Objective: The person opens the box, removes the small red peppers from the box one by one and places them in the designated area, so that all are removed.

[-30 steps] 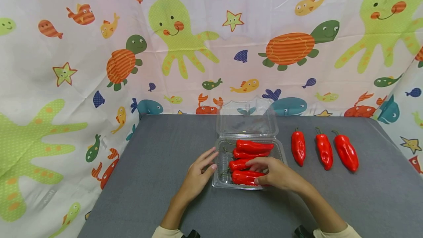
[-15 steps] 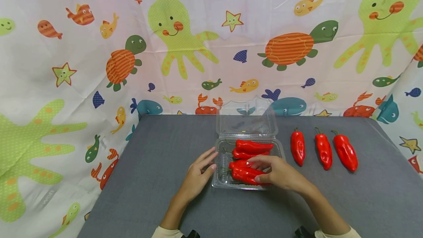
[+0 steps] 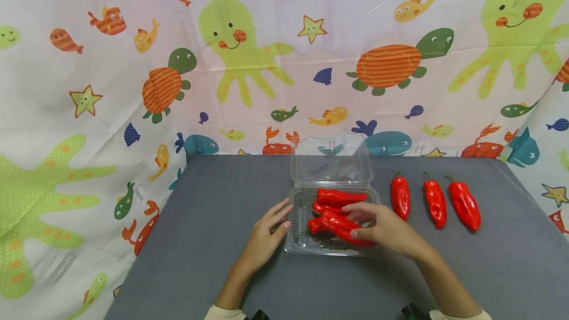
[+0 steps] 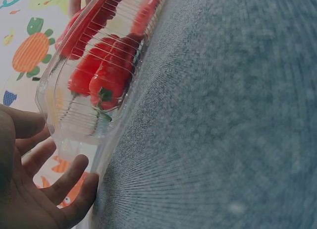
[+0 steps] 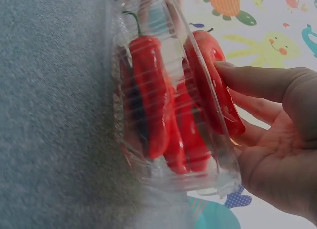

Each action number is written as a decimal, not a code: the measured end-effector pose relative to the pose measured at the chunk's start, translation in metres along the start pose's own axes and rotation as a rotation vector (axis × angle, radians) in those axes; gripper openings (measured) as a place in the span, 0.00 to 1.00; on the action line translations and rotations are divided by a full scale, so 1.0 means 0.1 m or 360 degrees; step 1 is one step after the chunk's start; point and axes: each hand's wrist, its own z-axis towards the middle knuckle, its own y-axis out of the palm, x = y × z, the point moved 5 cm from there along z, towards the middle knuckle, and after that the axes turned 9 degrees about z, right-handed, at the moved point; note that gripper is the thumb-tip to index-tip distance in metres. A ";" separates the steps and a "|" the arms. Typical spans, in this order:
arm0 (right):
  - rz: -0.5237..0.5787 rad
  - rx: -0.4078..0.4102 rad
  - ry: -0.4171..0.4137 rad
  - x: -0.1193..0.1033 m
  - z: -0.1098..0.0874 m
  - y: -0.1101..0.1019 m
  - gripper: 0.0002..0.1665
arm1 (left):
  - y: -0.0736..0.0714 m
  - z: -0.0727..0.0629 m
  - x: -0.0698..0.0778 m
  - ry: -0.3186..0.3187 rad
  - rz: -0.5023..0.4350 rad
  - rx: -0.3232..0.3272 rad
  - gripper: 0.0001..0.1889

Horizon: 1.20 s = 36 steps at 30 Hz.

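My right hand pinches a glossy red pointed pepper between thumb and fingers. That pepper slants over the near half of a clear plastic clamshell container; in the right wrist view, the held pepper is at the rim. Several other red peppers lie inside, partly hidden by the held one and by my fingers. At the container's left side is my left hand, its fingers spread and relaxed. The left wrist view has those fingertips right at the container's corner, below the green stems.
The container's clear lid stands raised at the back. Three more red peppers, a left one, a middle one and a right one, lie on the grey table to the right. A sea-animal curtain hangs behind.
My right hand has lifted the near pepper and shifted it slightly right and away from me, tilting it across the one beside it. The left hand has stayed in place.
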 end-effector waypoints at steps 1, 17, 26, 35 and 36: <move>0.0012 0.0010 0.0004 0.00 -0.01 -0.02 0.33 | 0.00 0.00 0.00 0.0000 0.0007 0.0001 0.24; 0.0108 0.0268 0.0000 -0.09 -0.19 -0.46 0.37 | 0.00 -0.01 -0.01 -0.0027 0.0036 -0.0007 0.24; 0.0084 0.0467 -0.0057 -0.09 -0.35 -0.81 0.36 | 0.00 0.00 -0.01 -0.0007 0.0042 -0.0011 0.24; 0.0071 0.0660 -0.0107 0.02 -0.47 -1.12 0.36 | -0.01 -0.01 0.00 -0.0023 0.0025 -0.0019 0.24; 0.0083 0.0672 -0.0110 0.04 -0.48 -1.15 0.36 | -0.01 -0.01 0.00 -0.0025 0.0023 -0.0020 0.24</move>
